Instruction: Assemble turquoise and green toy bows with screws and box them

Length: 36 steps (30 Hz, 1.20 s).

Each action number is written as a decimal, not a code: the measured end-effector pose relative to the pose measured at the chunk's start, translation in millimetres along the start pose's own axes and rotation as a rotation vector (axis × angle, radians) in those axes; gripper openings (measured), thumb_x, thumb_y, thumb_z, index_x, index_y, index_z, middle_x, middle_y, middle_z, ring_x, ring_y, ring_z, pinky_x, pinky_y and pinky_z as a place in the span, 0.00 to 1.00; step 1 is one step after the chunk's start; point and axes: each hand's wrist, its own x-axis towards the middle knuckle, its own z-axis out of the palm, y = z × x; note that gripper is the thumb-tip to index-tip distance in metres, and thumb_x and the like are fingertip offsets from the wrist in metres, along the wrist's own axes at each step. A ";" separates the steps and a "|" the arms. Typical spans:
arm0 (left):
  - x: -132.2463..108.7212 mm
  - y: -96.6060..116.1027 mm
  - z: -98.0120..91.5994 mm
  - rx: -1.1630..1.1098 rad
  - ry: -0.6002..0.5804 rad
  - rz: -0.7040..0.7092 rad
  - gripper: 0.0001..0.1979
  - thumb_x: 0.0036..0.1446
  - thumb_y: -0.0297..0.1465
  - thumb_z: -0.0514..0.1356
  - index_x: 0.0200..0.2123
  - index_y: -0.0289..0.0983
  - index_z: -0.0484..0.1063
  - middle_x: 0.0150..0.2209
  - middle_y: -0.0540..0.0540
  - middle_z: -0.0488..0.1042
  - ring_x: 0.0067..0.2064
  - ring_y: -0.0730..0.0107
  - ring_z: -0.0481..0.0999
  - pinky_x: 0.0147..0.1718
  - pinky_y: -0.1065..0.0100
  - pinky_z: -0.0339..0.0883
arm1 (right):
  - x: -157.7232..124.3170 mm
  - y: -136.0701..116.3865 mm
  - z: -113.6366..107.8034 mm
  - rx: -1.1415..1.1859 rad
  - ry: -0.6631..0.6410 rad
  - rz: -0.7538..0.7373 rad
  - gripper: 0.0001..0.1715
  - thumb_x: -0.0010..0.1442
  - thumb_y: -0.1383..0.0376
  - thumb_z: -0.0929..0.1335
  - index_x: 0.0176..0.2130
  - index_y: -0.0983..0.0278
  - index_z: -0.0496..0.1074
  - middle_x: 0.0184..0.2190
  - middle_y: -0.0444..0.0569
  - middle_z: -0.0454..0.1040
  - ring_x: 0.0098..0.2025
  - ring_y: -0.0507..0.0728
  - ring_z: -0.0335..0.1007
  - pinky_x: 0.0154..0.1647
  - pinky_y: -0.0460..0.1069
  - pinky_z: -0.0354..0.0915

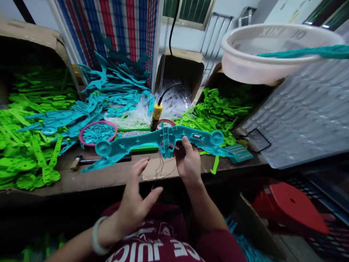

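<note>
Right hand (189, 164) grips the teal shell (144, 141) near its middle; left hand (133, 203) spread, nothing held, below it. Small silvery part (196, 136) already sits in the shell; thin wires (161, 163) dangle beneath, seemingly unsecured. I see a yellow tool (156, 115) behind the shell.

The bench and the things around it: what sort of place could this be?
Probably a small assembly workshop: green parts and blue parts lie heaped on the bench, a yellow tool has a cable, and the right hand holds a blue piece with thin wires.
</note>
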 end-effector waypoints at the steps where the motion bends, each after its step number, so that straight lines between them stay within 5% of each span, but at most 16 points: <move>1: -3.1 -6.7 15.6 -0.070 -0.081 -0.066 0.31 0.51 0.34 0.72 0.58 0.42 0.69 0.61 0.39 0.70 0.63 0.49 0.68 0.64 0.53 0.60 | -3.5 1.8 -2.1 -0.003 0.015 -0.012 0.20 0.45 0.53 0.79 0.31 0.61 0.73 0.24 0.38 0.75 0.25 0.50 0.71 0.19 0.45 0.62; 4: 4.7 -17.3 38.5 -0.239 -0.207 -0.224 0.22 0.59 0.39 0.66 0.55 0.39 0.71 0.43 0.43 0.80 0.47 0.60 0.79 0.50 0.61 0.71 | -7.3 4.4 -13.1 -0.026 0.055 -0.050 0.19 0.48 0.53 0.78 0.33 0.60 0.73 0.25 0.38 0.76 0.26 0.51 0.73 0.21 0.46 0.65; 6: 16.5 -17.2 25.5 -0.238 -0.223 -0.271 0.16 0.61 0.41 0.64 0.47 0.38 0.75 0.30 0.48 0.77 0.34 0.67 0.77 0.40 0.67 0.71 | -3.5 1.3 -29.2 -0.036 0.096 -0.087 0.19 0.48 0.53 0.78 0.33 0.60 0.72 0.25 0.37 0.77 0.26 0.50 0.73 0.24 0.46 0.67; 9: 31.2 -12.7 -31.0 -0.121 -0.281 -0.326 0.14 0.59 0.42 0.67 0.42 0.38 0.77 0.26 0.51 0.75 0.29 0.73 0.73 0.32 0.72 0.67 | 7.8 -6.6 -67.8 -0.025 0.164 -0.099 0.20 0.47 0.54 0.79 0.34 0.60 0.72 0.27 0.36 0.79 0.27 0.49 0.74 0.28 0.45 0.70; 12: 36.3 -9.5 -95.8 -0.005 -0.270 -0.437 0.16 0.56 0.44 0.68 0.41 0.39 0.77 0.28 0.50 0.78 0.30 0.72 0.75 0.33 0.73 0.68 | 17.1 -2.6 -109.7 -0.059 0.209 0.071 0.21 0.45 0.56 0.80 0.34 0.62 0.73 0.28 0.37 0.80 0.27 0.48 0.75 0.25 0.42 0.69; 15: 33.4 -12.4 -126.6 0.118 -0.351 -0.589 0.17 0.55 0.43 0.69 0.42 0.39 0.77 0.31 0.48 0.80 0.33 0.68 0.78 0.33 0.71 0.69 | 20.6 19.8 -133.1 -0.130 0.202 0.281 0.19 0.46 0.58 0.79 0.34 0.64 0.73 0.29 0.41 0.81 0.27 0.50 0.76 0.23 0.43 0.69; 18: 30.0 -20.7 -119.7 0.225 -0.488 -0.660 0.15 0.53 0.43 0.68 0.37 0.38 0.78 0.27 0.49 0.79 0.28 0.69 0.77 0.29 0.71 0.68 | 26.2 45.4 -132.9 -0.166 0.199 0.315 0.17 0.48 0.58 0.78 0.33 0.64 0.73 0.28 0.43 0.80 0.28 0.51 0.76 0.25 0.45 0.70; 20: 31.1 -26.0 -108.9 0.233 -0.469 -0.660 0.15 0.52 0.43 0.69 0.35 0.38 0.78 0.26 0.49 0.79 0.29 0.69 0.78 0.29 0.71 0.69 | 35.5 56.3 -126.8 -0.182 0.219 0.270 0.17 0.50 0.58 0.77 0.34 0.63 0.73 0.28 0.40 0.80 0.28 0.50 0.75 0.28 0.45 0.71; 24: 40.9 -33.0 -98.9 0.035 -0.127 -0.721 0.20 0.45 0.41 0.74 0.38 0.38 0.76 0.32 0.47 0.82 0.31 0.69 0.80 0.30 0.72 0.73 | 58.7 60.7 -122.8 -0.231 0.241 0.218 0.20 0.47 0.56 0.79 0.33 0.62 0.71 0.28 0.40 0.79 0.29 0.49 0.75 0.33 0.46 0.73; 27: 46.3 -39.7 -94.1 -0.162 0.056 -0.775 0.23 0.37 0.38 0.78 0.34 0.37 0.74 0.34 0.48 0.82 0.30 0.72 0.81 0.30 0.75 0.74 | 65.1 52.4 -132.4 -0.487 0.056 0.302 0.23 0.47 0.49 0.77 0.31 0.64 0.73 0.27 0.46 0.79 0.27 0.53 0.75 0.28 0.49 0.72; 29: 46.8 -45.9 -86.9 -0.240 0.119 -0.763 0.23 0.35 0.37 0.79 0.32 0.36 0.74 0.34 0.48 0.82 0.32 0.73 0.81 0.31 0.77 0.74 | 58.8 42.1 -138.9 -0.864 -0.061 0.149 0.25 0.52 0.46 0.74 0.31 0.66 0.75 0.26 0.50 0.79 0.26 0.55 0.74 0.25 0.49 0.69; 33: 44.7 -57.9 -62.5 -0.274 0.119 -0.723 0.21 0.39 0.38 0.78 0.33 0.35 0.75 0.31 0.47 0.81 0.34 0.69 0.83 0.33 0.75 0.76 | 21.4 23.0 -126.1 -1.248 -0.005 -0.373 0.12 0.57 0.57 0.74 0.32 0.65 0.78 0.27 0.48 0.75 0.28 0.53 0.69 0.31 0.49 0.67; 34: 44.1 -60.1 -55.1 -0.266 0.096 -0.716 0.20 0.41 0.38 0.77 0.34 0.35 0.75 0.31 0.47 0.81 0.34 0.68 0.83 0.33 0.74 0.76 | 9.9 21.8 -115.7 -1.253 -0.088 -0.464 0.08 0.58 0.61 0.74 0.36 0.64 0.79 0.30 0.48 0.75 0.29 0.52 0.69 0.32 0.48 0.68; 36: 43.0 -63.3 -40.6 -0.252 0.032 -0.704 0.19 0.44 0.38 0.76 0.34 0.35 0.75 0.30 0.46 0.82 0.34 0.67 0.83 0.33 0.72 0.76 | -8.6 25.6 -90.0 -1.286 -0.452 -0.650 0.13 0.62 0.66 0.71 0.47 0.62 0.76 0.42 0.52 0.77 0.33 0.52 0.72 0.35 0.48 0.71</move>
